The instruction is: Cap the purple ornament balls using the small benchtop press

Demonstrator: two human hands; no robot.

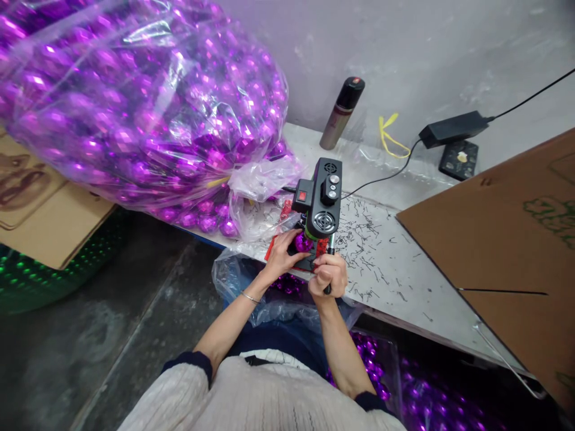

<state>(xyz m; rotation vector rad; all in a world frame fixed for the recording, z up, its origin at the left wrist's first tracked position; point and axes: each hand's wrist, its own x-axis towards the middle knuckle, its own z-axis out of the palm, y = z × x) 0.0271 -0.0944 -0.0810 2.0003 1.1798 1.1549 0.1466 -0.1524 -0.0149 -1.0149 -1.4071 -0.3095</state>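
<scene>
A small black machine (pixel 324 197) with round vents and a red switch stands at the table's front edge. Under its head sits a shiny purple ball (pixel 303 242). My left hand (pixel 284 254) holds this ball between thumb and fingers. My right hand (pixel 329 274) is wrapped round the black-ended lever (pixel 331 245) on the machine's right side. Red parts of the base show beside the ball. The machine's head partly hides where it meets the ball.
A big clear bag (pixel 148 114) of purple balls fills the left. Small dark wire pieces (pixel 363 239) litter the table. Behind stand a spray can (pixel 342 114), a yellow tie (pixel 392 136) and a power adapter (pixel 454 129). A cardboard box (pixel 503 239) stands right.
</scene>
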